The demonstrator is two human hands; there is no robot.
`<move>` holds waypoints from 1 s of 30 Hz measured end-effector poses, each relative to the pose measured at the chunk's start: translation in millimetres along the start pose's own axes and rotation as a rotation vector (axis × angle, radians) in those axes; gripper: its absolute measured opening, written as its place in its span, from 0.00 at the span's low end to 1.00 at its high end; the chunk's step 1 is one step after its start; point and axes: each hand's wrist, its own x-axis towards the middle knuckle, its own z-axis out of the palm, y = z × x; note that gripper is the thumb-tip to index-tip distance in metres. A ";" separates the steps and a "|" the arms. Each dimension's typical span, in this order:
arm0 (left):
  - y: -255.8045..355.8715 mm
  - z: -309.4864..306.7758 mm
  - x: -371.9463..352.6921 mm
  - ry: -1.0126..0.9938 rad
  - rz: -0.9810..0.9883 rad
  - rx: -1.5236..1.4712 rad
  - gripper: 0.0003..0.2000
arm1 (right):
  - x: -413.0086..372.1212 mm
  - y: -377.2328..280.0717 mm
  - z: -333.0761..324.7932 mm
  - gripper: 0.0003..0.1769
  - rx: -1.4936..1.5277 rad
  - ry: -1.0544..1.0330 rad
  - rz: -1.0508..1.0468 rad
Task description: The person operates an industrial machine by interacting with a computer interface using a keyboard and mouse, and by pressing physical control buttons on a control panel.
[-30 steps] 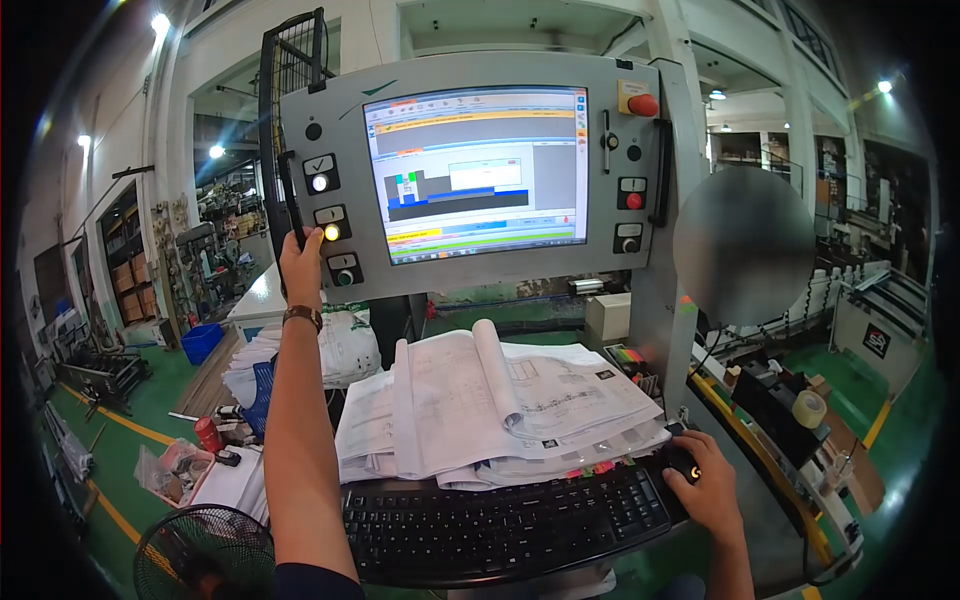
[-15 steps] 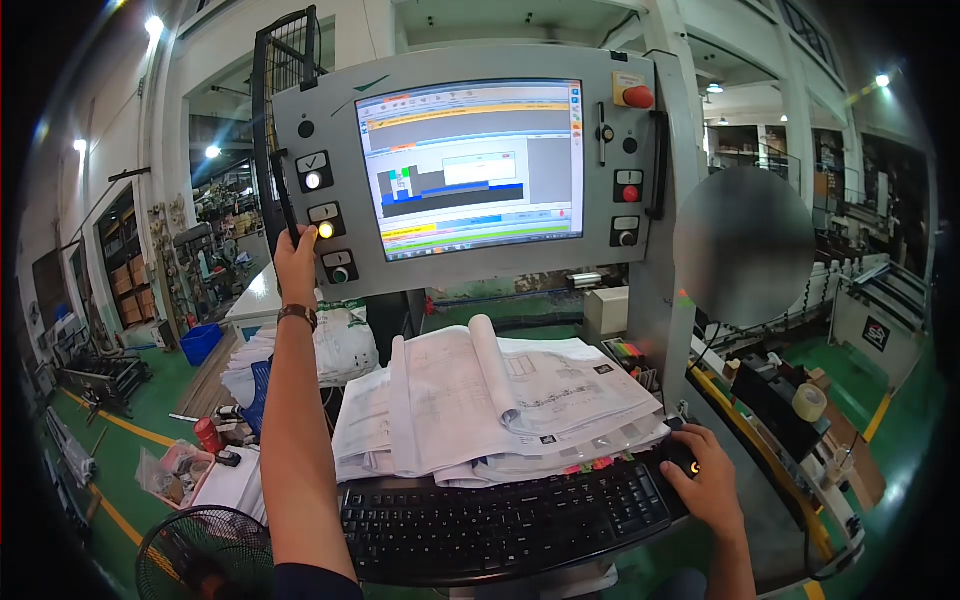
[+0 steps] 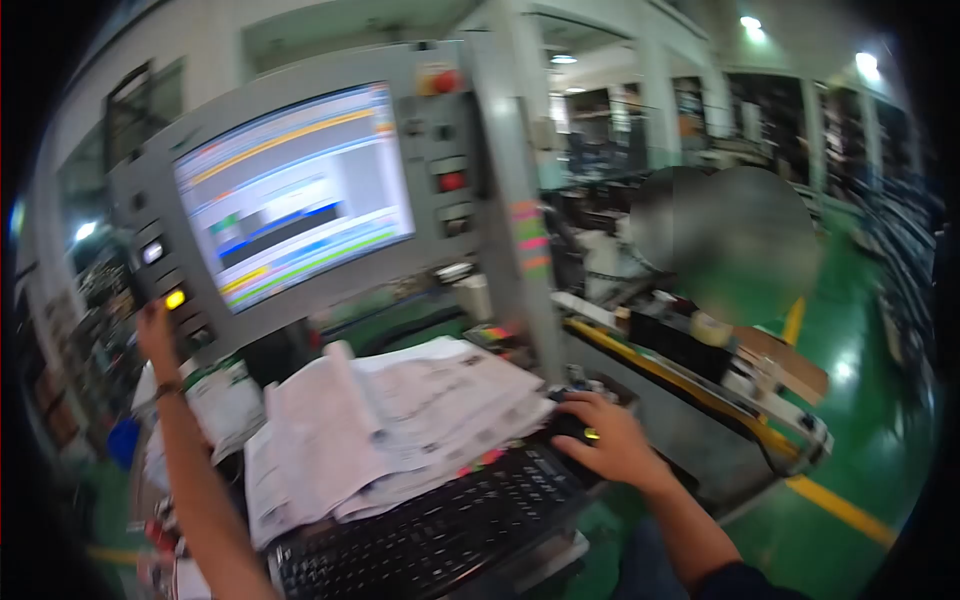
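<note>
My left hand (image 3: pixel 155 335) is raised at the left edge of the grey control panel (image 3: pixel 320 290), beside a lit yellow button (image 3: pixel 175 299); blur hides how its fingers lie. At the right end of the black keyboard (image 3: pixel 430 535), my right hand (image 3: pixel 600 437) rests on a dark mouse (image 3: pixel 568 428), its fingers curved over it. The panel's screen (image 3: pixel 300 190) is lit, with its content smeared. Between my arms lies a stack of paper drawings (image 3: pixel 400 410), the top sheets curled, coloured tabs along the near edge.
A grey post (image 3: pixel 520 200) with coloured notes stands right of the panel. Beyond it runs a machine frame with a yellow rail (image 3: pixel 670 375). Bags (image 3: pixel 225 405) lie behind my left forearm. Yellow lines (image 3: pixel 845 510) mark the green floor.
The view has swung right and tilted, so the panel, papers and both hands appear further left. My left hand is still by the panel edge and my right hand still on the mouse.
</note>
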 end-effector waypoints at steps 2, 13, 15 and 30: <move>0.4 -2.0 -1.3 -0.105 -0.078 -0.186 0.19 | -1.6 -5.0 -3.2 0.30 0.023 -0.036 0.066; 11.8 -6.8 -5.3 -0.138 -0.222 -0.297 0.18 | -1.7 -2.0 -2.4 0.31 0.044 -0.087 0.108; 13.2 -7.9 -6.3 -0.146 -0.217 -0.295 0.19 | -1.6 -1.0 -1.7 0.31 0.039 -0.077 0.099; 32.6 -10.6 -14.4 -0.169 -0.199 -0.347 0.16 | 1.1 -6.2 -3.9 0.29 0.048 -0.040 0.077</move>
